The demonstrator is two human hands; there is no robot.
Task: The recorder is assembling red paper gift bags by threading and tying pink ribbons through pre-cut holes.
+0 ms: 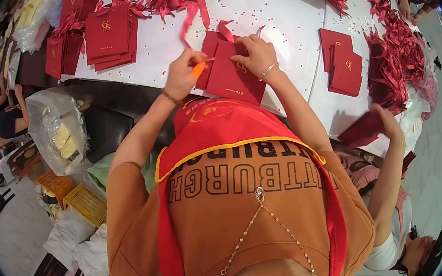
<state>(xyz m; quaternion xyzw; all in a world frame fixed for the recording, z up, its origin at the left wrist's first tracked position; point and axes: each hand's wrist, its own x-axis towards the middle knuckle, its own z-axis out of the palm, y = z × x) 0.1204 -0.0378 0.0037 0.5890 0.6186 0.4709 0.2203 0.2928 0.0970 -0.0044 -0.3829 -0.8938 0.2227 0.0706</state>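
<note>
Left hand pinches orange tool; right hand presses red bag.

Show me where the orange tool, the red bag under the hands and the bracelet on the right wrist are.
orange tool (198, 69), head view, on its tip below the left hand.
red bag (231, 79), head view, on its flat front.
bracelet (268, 70), head view, on the band across the right wrist.

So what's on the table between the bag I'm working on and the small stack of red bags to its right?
In the head view, only bare white table with tiny red specks lies between the bag and the stack.
</note>
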